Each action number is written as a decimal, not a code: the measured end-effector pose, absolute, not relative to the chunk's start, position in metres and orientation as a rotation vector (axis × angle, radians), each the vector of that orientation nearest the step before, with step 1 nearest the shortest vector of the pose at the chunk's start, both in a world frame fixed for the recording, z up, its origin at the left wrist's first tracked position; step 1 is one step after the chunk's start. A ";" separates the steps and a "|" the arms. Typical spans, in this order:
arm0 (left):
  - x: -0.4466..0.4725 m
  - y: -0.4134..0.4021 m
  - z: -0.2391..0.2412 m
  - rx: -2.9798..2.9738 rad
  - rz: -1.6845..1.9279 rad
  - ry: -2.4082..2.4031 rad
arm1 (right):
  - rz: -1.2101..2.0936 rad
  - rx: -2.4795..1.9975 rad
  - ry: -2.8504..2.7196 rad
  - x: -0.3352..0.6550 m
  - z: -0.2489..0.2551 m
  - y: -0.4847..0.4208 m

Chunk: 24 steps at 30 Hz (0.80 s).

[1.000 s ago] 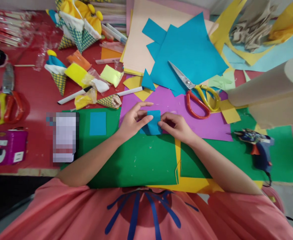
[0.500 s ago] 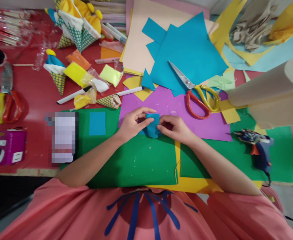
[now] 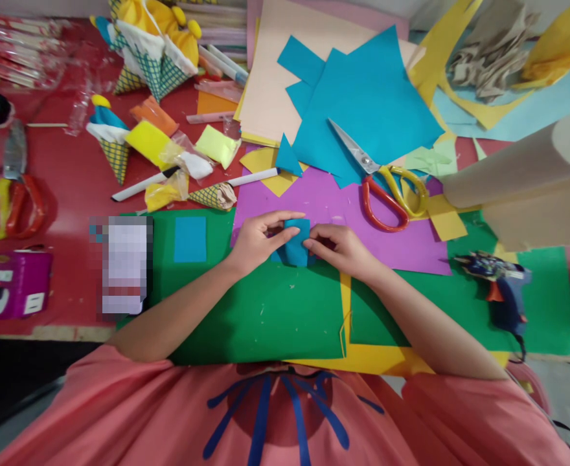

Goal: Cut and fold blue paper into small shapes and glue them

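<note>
A small blue paper piece (image 3: 296, 243) is curled between both hands over the seam of the green sheet (image 3: 265, 304) and the purple sheet (image 3: 401, 239). My left hand (image 3: 258, 239) pinches its left side with thumb and fingers. From the right, my right hand (image 3: 341, 249) grips the other edge with bent fingers. A flat blue rectangle (image 3: 190, 239) lies on the green sheet to the left.
Red-and-yellow scissors (image 3: 385, 181) rest on a big blue sheet (image 3: 367, 103) behind the hands. A blue glue gun (image 3: 501, 288) lies at right beside a tan paper roll (image 3: 523, 175). Left: a second pair of scissors (image 3: 8, 194), pens, paper cones, a purple box (image 3: 10, 285).
The blue piece, first lying nearly flat under my fingers, has been rolled narrower between both hands. The hands have drawn slightly closer together.
</note>
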<state>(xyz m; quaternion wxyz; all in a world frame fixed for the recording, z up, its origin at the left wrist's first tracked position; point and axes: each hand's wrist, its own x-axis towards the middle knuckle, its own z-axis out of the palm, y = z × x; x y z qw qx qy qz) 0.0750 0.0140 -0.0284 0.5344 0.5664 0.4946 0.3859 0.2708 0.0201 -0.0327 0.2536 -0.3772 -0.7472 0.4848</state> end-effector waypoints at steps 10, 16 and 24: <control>0.075 0.015 -0.027 1.354 0.924 1.187 | 1.342 -1.020 -2.008 0.271 -0.032 0.020; 0.073 0.015 -0.029 1.387 1.036 1.217 | 1.433 -1.023 -1.884 0.272 -0.031 0.021; 0.072 0.015 -0.039 1.447 1.104 1.246 | 1.404 -1.019 -1.914 0.272 -0.031 0.021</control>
